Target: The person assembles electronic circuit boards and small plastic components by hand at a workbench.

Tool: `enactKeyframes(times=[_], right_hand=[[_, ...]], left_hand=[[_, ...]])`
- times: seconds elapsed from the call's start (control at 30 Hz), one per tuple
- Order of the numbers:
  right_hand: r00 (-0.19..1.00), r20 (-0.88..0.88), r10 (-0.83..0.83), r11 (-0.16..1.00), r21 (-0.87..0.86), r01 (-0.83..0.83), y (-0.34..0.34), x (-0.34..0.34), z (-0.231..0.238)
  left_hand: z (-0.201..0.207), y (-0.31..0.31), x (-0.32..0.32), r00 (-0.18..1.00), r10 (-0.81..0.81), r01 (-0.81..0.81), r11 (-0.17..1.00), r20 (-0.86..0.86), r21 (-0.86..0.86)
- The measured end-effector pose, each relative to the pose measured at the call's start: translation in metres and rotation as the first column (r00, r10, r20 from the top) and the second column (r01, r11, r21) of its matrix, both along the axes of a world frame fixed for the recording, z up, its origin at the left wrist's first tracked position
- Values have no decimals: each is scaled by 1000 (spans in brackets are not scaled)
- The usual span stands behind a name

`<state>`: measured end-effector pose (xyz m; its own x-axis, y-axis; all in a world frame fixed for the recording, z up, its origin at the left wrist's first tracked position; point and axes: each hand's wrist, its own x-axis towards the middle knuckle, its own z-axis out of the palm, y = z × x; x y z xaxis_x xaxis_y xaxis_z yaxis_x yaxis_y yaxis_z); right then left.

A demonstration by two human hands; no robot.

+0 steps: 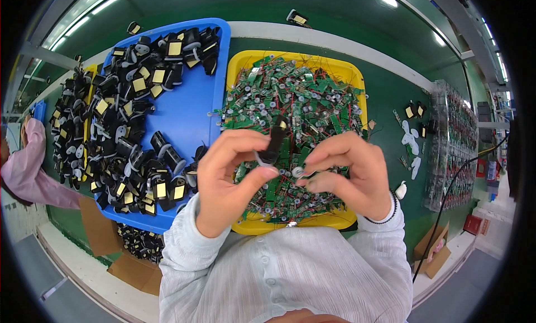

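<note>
Head view, one entry: left hand (226, 180) pinched a black housing (273, 141) above the yellow tray (240, 63) of green boards; right hand (349, 175) gripped a small round part (297, 171). Risk: loose pinch could drop the part among boards.

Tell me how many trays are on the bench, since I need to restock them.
2: a blue tray of black parts on the left, a yellow tray of green circuit boards beside it. Others may be hidden.
</note>
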<state>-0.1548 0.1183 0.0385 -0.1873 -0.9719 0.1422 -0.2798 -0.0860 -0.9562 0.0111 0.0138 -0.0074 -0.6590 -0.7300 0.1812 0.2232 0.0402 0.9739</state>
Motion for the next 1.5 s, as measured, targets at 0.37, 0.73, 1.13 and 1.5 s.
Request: enactKeyframes(times=[0.37,0.73,1.13,1.5], right_hand=[[993,-75,-88,991,-104,80,-22,19,-19],[982,-156,-109,979,-189,78,-26,15,-26],[988,-128,-82,996,11,84,-24,14,-18],[985,173,-12,981,191,-21,-25,11,-20]], left_hand=[[0,4,-1,991,130,-124,978,24,-165],[-1,1,0,985,172,-163,938,3,-306],[6,2,2,951,309,-199,655,18,-729],[7,3,0,975,213,-149,837,62,-526]])
